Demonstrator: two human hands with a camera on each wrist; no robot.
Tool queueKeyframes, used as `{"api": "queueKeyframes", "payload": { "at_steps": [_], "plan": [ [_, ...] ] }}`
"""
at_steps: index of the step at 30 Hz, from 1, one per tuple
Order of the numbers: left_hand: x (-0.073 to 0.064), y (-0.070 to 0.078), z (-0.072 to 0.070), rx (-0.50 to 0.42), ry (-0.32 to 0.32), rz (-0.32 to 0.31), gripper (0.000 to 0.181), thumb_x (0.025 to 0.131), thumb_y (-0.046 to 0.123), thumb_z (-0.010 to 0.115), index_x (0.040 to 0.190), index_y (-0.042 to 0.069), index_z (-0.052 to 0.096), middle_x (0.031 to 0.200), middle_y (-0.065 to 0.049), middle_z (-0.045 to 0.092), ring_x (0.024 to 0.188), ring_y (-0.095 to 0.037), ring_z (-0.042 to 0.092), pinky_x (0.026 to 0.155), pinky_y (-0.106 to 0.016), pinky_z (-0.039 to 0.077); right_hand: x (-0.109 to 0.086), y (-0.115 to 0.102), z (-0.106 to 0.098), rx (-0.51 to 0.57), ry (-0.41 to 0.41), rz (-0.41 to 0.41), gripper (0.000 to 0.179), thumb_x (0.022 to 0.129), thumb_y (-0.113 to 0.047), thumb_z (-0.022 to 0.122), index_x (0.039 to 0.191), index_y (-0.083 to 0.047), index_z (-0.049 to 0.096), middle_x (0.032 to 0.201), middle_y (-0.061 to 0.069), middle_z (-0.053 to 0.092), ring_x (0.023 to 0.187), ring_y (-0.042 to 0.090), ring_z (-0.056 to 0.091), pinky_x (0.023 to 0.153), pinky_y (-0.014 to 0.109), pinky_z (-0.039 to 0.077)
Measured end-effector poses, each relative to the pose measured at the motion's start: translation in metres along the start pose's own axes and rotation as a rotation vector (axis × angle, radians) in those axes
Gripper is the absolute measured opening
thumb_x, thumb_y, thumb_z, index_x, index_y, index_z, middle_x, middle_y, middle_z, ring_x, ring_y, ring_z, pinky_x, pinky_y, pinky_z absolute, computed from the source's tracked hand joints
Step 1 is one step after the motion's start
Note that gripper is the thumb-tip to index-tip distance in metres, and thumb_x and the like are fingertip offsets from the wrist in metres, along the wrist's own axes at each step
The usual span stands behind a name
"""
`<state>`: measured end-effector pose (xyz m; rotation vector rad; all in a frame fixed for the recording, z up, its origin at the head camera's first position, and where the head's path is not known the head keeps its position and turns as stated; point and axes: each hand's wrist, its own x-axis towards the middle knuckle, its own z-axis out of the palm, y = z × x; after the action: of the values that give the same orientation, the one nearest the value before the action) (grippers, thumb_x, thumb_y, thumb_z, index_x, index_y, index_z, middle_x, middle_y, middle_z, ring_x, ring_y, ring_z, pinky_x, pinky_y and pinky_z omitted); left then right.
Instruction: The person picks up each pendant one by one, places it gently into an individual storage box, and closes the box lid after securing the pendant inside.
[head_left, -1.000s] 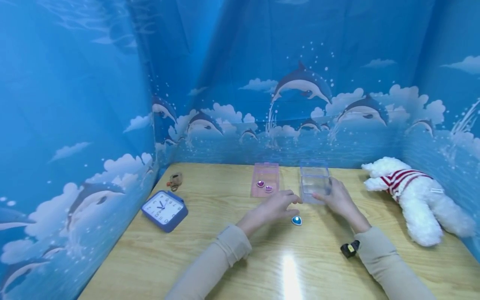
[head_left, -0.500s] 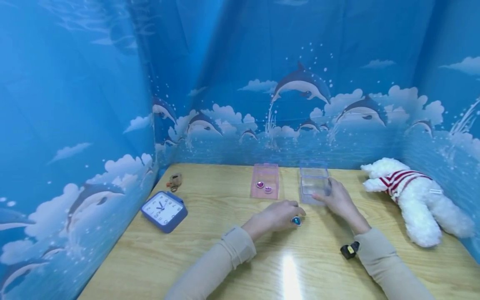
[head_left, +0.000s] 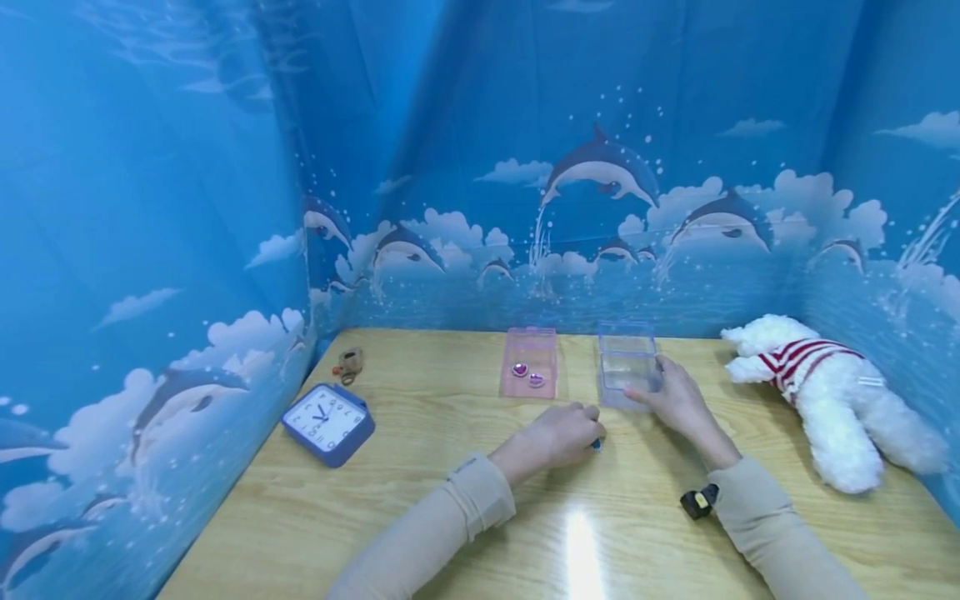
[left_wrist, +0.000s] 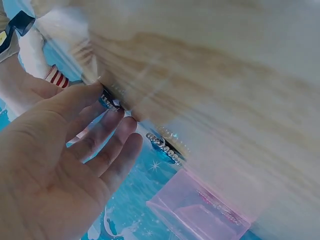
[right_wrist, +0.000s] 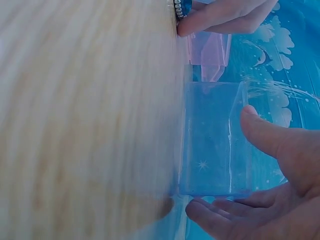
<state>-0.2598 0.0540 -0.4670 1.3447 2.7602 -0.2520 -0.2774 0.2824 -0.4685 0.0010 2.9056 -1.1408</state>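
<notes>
My left hand (head_left: 551, 440) pinches a blue heart-shaped gem (left_wrist: 107, 99) with a beaded silver rim between thumb and fingertips, at the table surface; in the head view only a sliver shows. A second blue gem (left_wrist: 165, 149) stands out past the fingers in the left wrist view; the hand hides it in the head view. My right hand (head_left: 678, 404) holds the clear bluish plastic box (right_wrist: 215, 140) at its right side, thumb at the rim and fingers along the outer wall. The box's lid is raised and no gem shows inside.
Left of the clear box lies an open pink plastic box (head_left: 513, 387) with a magenta gem (head_left: 520, 369) and a pink gem (head_left: 536, 380) in it. A blue clock (head_left: 330, 423) and small brown item (head_left: 349, 363) are far left, a white plush toy (head_left: 832, 400) right.
My left hand has moved slightly right and down onto the blue gem, closing its thumb and fingers on it. The right hand has stayed at the clear box.
</notes>
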Motion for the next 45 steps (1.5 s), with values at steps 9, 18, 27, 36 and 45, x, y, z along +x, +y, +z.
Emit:
{"api": "queueKeyframes", "payload": {
  "at_steps": [9, 18, 27, 36, 45],
  "plan": [
    [0.001, -0.004, 0.002, -0.096, -0.006, 0.006, 0.021, 0.101, 0.026, 0.071, 0.122, 0.021, 0.074, 0.117, 0.003, 0.066, 0.095, -0.007, 0.066, 0.084, -0.014, 0.056, 0.001, 0.002, 0.000, 0.018, -0.010, 0.020, 0.105, 0.097, -0.043, 0.075, 0.161, 0.015, 0.015, 0.161, 0.045, 0.026, 0.147, 0.062, 0.030, 0.120, 0.073, 0.032],
    [0.001, -0.012, -0.008, -0.150, 0.056, -0.006, 0.022, 0.101, 0.022, 0.072, 0.123, 0.018, 0.073, 0.112, 0.002, 0.065, 0.089, -0.006, 0.062, 0.076, -0.012, 0.053, 0.002, 0.004, 0.000, 0.048, 0.000, -0.007, 0.102, 0.096, -0.039, 0.076, 0.160, 0.015, 0.018, 0.159, 0.046, 0.029, 0.144, 0.063, 0.033, 0.119, 0.074, 0.034],
    [0.006, -0.021, -0.018, -0.362, 0.099, -0.045, 0.035, 0.099, 0.017, 0.074, 0.134, 0.014, 0.071, 0.125, -0.004, 0.066, 0.101, -0.009, 0.067, 0.088, -0.012, 0.056, 0.000, 0.004, -0.002, 0.100, -0.036, -0.007, 0.100, 0.097, -0.037, 0.075, 0.162, 0.013, 0.016, 0.160, 0.044, 0.029, 0.144, 0.061, 0.036, 0.118, 0.074, 0.036],
    [0.016, -0.034, -0.025, -0.409, 0.179, -0.088, 0.034, 0.100, 0.016, 0.073, 0.134, 0.013, 0.070, 0.127, -0.006, 0.064, 0.104, -0.012, 0.066, 0.088, -0.016, 0.056, -0.001, 0.003, -0.003, 0.121, -0.059, -0.013, 0.097, 0.099, -0.033, 0.074, 0.163, 0.011, 0.016, 0.159, 0.042, 0.033, 0.141, 0.059, 0.042, 0.114, 0.071, 0.042],
    [0.034, -0.039, -0.029, -0.450, 0.231, -0.148, 0.035, 0.101, 0.018, 0.072, 0.136, 0.014, 0.068, 0.135, -0.005, 0.064, 0.114, -0.015, 0.067, 0.093, -0.022, 0.059, -0.001, 0.001, -0.003, 0.110, -0.065, -0.003, 0.096, 0.099, -0.031, 0.074, 0.163, 0.010, 0.017, 0.159, 0.043, 0.033, 0.143, 0.060, 0.040, 0.116, 0.071, 0.040]
  ]
}}
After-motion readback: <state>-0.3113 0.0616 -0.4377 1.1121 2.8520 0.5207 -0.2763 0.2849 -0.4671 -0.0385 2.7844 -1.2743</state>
